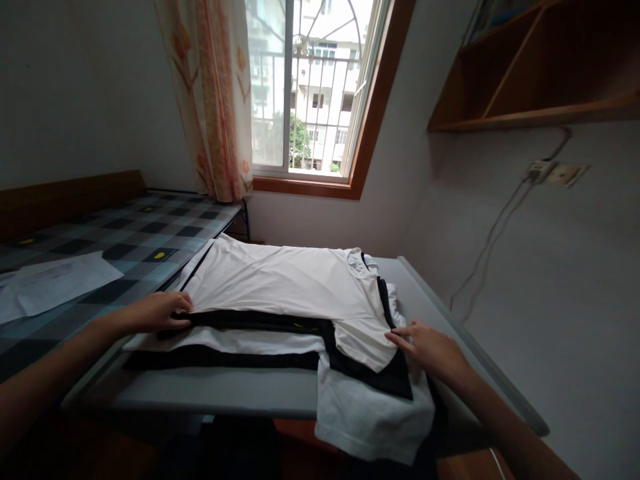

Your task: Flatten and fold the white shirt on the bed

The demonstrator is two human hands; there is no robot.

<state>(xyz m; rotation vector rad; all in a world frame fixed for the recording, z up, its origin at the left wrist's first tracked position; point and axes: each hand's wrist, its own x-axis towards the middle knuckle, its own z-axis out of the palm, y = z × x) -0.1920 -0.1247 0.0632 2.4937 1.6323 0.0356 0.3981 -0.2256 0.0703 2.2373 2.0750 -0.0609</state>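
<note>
A stack of white and black T-shirts lies on a grey table (210,393). The top white T-shirt (285,280) is spread flat, its collar toward the right. My left hand (157,311) pinches the lower hem edge of this top shirt at the stack's left side, fingers closed on the cloth. My right hand (430,349) rests at the right side by the white sleeve (363,343), its fingertips touching the sleeve edge over a black shirt (385,377). A lower white shirt's sleeve (365,420) hangs over the table's front edge.
A bed with a checkered blue-grey cover (135,237) stands to the left, with white paper sheets (50,283) on it. A window (310,87) with a curtain (210,100) is behind. A wooden shelf (530,73) and a wall socket with cable (555,175) are on the right wall.
</note>
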